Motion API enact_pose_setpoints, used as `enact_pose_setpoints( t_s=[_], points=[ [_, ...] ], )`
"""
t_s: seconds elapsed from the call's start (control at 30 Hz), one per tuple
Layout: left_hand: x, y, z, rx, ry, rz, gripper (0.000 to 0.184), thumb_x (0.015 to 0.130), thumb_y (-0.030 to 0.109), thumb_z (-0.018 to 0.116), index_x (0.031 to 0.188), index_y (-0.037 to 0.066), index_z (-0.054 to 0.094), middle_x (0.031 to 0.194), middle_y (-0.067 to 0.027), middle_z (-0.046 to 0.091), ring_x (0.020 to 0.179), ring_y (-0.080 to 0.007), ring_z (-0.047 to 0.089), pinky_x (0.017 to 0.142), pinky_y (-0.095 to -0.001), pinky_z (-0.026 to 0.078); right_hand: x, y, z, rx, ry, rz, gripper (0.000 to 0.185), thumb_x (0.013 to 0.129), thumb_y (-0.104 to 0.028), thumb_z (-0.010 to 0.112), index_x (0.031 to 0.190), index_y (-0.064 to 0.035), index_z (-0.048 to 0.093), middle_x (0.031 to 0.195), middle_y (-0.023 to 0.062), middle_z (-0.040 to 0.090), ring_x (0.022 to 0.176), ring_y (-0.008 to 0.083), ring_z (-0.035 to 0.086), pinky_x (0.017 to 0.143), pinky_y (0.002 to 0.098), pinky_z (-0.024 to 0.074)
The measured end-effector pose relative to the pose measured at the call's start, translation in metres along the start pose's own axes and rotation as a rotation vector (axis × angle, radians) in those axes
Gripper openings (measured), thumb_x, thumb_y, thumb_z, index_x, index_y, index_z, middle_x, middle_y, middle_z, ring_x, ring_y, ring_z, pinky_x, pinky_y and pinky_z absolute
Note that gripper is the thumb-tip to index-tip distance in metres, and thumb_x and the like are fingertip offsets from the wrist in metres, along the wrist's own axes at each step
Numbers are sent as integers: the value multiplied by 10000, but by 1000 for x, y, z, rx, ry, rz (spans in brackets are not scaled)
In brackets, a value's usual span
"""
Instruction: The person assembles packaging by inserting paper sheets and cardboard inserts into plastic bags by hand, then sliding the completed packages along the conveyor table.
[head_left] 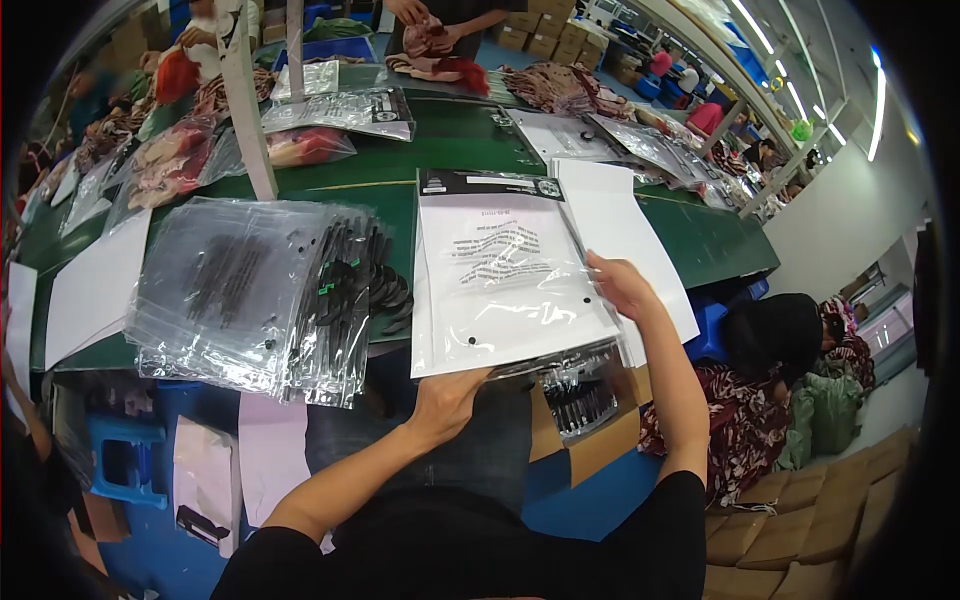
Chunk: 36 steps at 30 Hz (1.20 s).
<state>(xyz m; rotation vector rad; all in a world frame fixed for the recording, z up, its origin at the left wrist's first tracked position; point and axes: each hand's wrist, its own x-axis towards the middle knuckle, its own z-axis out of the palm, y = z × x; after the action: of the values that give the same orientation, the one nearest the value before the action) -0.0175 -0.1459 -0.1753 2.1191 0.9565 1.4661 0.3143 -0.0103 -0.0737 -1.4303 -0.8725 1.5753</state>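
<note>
Between my hands is a clear plastic bag [510, 290] with a white sheet inside, a black printed strip along its far edge and lines of upside-down print. My left hand [445, 408] grips its near edge from below, the fingertips hidden beneath the bag. At the right edge my right hand [622, 285] closes on the bag, thumb on top. To the left lies a thick pile of clear plastic bags [215, 290] with black hook-like pieces [375, 285] along its right side. Partly behind the held bag is a stack of white sheets [625, 220].
More white sheets [100, 285] lie on the green table [450, 130] at left. Filled bags [340, 112] sit across it, near a white post [248, 100]. Another person's hands [415, 20] handle patterned fabric. An open carton [600, 420] stands below right, and a blue stool [128, 460] below left.
</note>
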Motion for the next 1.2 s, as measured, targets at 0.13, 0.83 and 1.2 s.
enact_pose_setpoints(
  t_s=[0.13, 0.83, 1.2],
  points=[
    [-9, 4, 4, -32, -27, 57, 265, 815, -16, 691, 1079, 7, 699, 936, -197, 688, 874, -380, 675, 738, -427, 522, -1, 4, 29, -194, 42, -35, 638, 878, -86, 715, 1390, 152, 419, 1203, 246, 640, 1002, 263, 676, 870, 334, 550],
    [-56, -21, -45, -140, -176, -78, 275, 786, 16, 757, 1059, 16, 727, 941, -88, 741, 872, -252, 722, 784, -368, 563, 321, -197, 45, 624, 423, -803, 363, 840, 96, 677, 1180, 74, 553, 1163, 175, 641, 972, 305, 670, 829, 480, 573],
    [-94, -69, -70, -38, -348, -376, 229, 857, 70, 720, 1085, 50, 723, 876, -66, 734, 778, -230, 703, 726, -336, 537, 437, -85, 98, 546, 934, -407, 443, 812, 45, 567, 1232, 170, 510, 1215, 249, 617, 1018, 332, 671, 874, 435, 560]
  ],
)
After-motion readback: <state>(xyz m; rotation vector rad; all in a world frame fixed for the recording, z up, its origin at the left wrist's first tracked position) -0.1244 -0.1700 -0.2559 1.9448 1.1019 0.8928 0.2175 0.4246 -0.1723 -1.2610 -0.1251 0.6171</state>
